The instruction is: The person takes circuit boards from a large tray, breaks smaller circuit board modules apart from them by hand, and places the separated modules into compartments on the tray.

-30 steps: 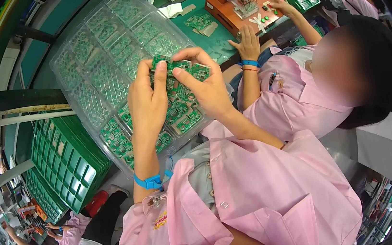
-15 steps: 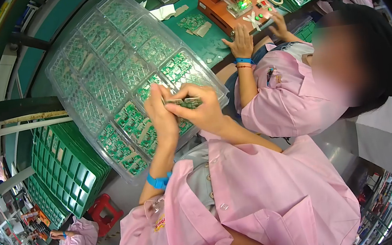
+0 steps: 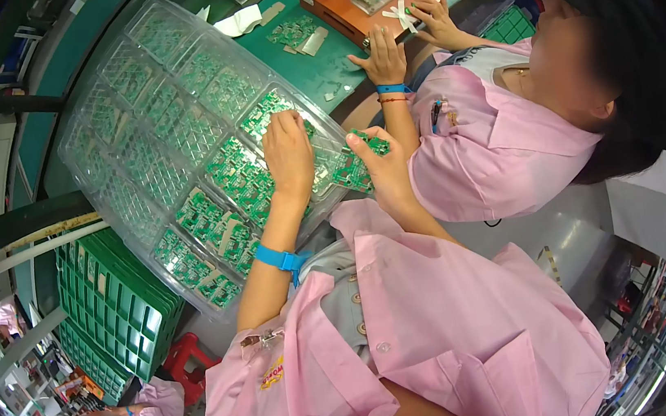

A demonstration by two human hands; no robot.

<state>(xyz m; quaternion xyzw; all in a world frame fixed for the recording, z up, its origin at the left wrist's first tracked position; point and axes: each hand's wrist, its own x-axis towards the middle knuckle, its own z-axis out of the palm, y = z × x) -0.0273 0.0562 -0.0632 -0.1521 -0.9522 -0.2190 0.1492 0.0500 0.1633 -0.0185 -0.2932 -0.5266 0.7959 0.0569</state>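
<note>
My right hand (image 3: 388, 170) holds a green circuit board (image 3: 355, 171) at the near right corner of a clear plastic tray (image 3: 322, 115), with the thumb on the board's upper part. My left hand (image 3: 289, 151), with a blue strap at its wrist, is over the tray's compartments. Its fingers are bent together and point down; anything in them is hidden. Green boards (image 3: 239, 173) fill several near compartments. Over the far compartments lies a clear ribbed cover (image 3: 135, 161).
At the right, a co-worker's hand (image 3: 386, 58) rests beside an orange test fixture (image 3: 335, 10). Loose boards (image 3: 292, 32) and white paper (image 3: 239, 21) lie on the green bench. Stacked green crates (image 3: 117, 294) and a red stool (image 3: 188, 360) stand at the left.
My hands have come apart. The right has moved right with the board, whose face now shows; the left has moved over the tray. The co-worker's hand has shifted on the fixture, whose green light is off.
</note>
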